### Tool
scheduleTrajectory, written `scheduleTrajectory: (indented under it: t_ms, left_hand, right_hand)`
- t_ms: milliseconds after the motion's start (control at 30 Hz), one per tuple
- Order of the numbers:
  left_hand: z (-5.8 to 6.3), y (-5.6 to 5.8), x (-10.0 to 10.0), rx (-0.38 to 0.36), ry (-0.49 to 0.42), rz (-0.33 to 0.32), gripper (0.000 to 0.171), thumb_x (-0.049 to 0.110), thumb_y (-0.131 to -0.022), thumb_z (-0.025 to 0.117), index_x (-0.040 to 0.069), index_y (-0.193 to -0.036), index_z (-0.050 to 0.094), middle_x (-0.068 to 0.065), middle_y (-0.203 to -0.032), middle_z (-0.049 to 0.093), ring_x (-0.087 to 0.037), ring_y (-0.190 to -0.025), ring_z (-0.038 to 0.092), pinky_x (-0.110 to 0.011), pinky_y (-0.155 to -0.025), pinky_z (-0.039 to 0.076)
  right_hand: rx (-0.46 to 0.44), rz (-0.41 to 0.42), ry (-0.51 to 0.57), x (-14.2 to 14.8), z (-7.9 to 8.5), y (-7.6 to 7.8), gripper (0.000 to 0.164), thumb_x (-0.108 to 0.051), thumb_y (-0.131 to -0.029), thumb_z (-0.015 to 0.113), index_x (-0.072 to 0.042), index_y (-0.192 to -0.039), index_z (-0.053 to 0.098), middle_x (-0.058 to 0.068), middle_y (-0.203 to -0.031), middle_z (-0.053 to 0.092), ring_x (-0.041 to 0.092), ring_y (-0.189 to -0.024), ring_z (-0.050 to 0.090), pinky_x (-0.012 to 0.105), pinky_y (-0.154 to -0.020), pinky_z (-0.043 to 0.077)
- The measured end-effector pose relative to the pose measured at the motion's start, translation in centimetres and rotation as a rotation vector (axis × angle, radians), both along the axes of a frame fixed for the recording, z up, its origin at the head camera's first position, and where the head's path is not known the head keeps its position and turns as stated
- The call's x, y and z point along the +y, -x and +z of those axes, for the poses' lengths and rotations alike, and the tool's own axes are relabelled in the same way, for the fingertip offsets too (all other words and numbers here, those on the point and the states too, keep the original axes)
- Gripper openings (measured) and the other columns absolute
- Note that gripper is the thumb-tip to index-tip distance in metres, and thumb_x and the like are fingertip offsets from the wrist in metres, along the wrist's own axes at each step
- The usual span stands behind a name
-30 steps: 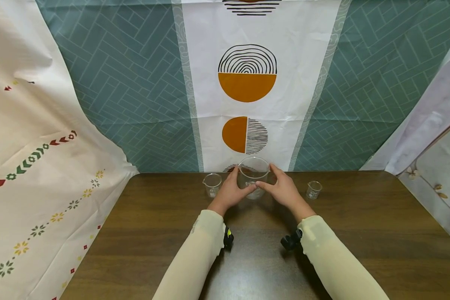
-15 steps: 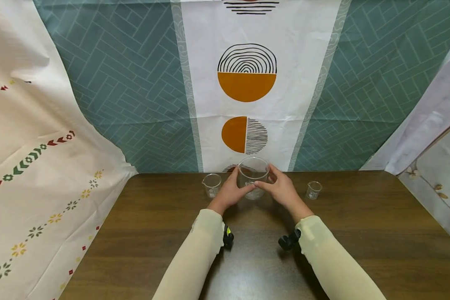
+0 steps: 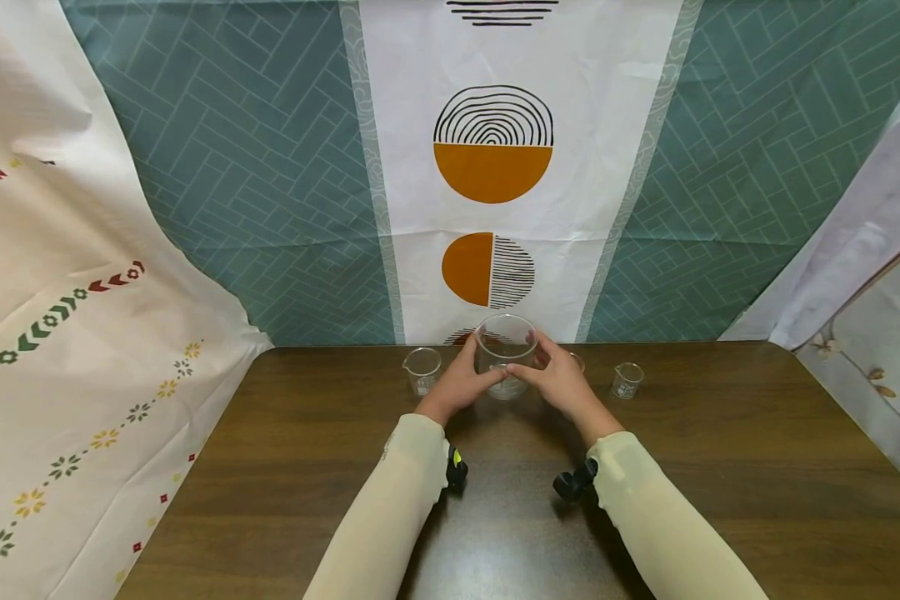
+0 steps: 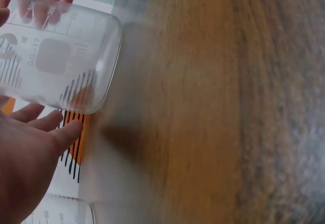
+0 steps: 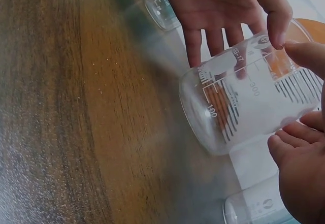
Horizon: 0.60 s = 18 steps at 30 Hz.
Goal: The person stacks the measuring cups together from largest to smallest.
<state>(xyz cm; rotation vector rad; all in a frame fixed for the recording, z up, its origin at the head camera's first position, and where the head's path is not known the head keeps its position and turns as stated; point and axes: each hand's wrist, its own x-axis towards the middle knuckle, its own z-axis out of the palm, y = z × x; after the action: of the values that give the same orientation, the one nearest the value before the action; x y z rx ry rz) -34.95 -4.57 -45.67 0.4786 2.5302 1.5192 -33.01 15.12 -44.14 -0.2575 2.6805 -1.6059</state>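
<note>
Head view: left hand (image 3: 459, 383) and right hand (image 3: 565, 382) clasp the big beaker (image 3: 504, 352) near the far edge of the desk (image 3: 510, 533).

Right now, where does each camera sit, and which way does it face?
Head: worn on the head, facing forward and down at the table and patterned cloth; both sleeves, the left hand and the right hand show.
Left wrist: worn there, facing the large beaker; left hand lower left, part of the right hand upper left.
Right wrist: worn there, facing the large beaker too; right hand lower right, left hand at the top.
Shared: both wrist views show the large beaker between the hands.
</note>
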Motion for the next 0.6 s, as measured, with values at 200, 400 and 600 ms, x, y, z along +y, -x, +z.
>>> scheduleTrajectory:
  t_ms: [200, 400, 600]
  left_hand:
    - [0.04, -0.05, -0.05, -0.016, 0.021, 0.003, 0.094, 0.048, -0.086, 0.067, 0.034, -0.155, 0.006, -0.009, -0.161, 0.023, -0.029, -0.146, 0.027, -0.053, -0.113, 0.031]
    - [0.14, -0.18, -0.1, -0.033, 0.023, -0.001, 0.094, 0.05, -0.085, 0.068, 0.036, -0.154, 0.006, -0.006, -0.161, 0.022, -0.031, -0.147, 0.026, -0.055, -0.111, 0.032]
    - [0.01, -0.1, -0.09, -0.012, 0.017, -0.006, 0.094, 0.053, -0.084, 0.068, 0.035, -0.154, 0.009, -0.008, -0.16, 0.025, -0.031, -0.146, 0.028, -0.055, -0.11, 0.034]
  right_hand:
    - [0.005, 0.032, 0.023, 0.11, -0.36, 0.08, 0.088, -0.039, -0.087, 0.071, -0.012, -0.155, 0.021, 0.016, -0.156, 0.031, 0.038, -0.139, 0.038, 0.05, -0.109, 0.036]
    - [0.008, 0.046, 0.046, 0.16, -0.65, 0.19, 0.088, -0.038, -0.088, 0.07, -0.012, -0.155, 0.019, 0.018, -0.156, 0.03, 0.039, -0.14, 0.037, 0.051, -0.109, 0.035]
    - [0.023, 0.04, 0.038, 0.07, -0.67, 0.12, 0.086, -0.034, -0.089, 0.07, -0.011, -0.155, 0.019, 0.017, -0.156, 0.031, 0.036, -0.14, 0.037, 0.049, -0.11, 0.035]
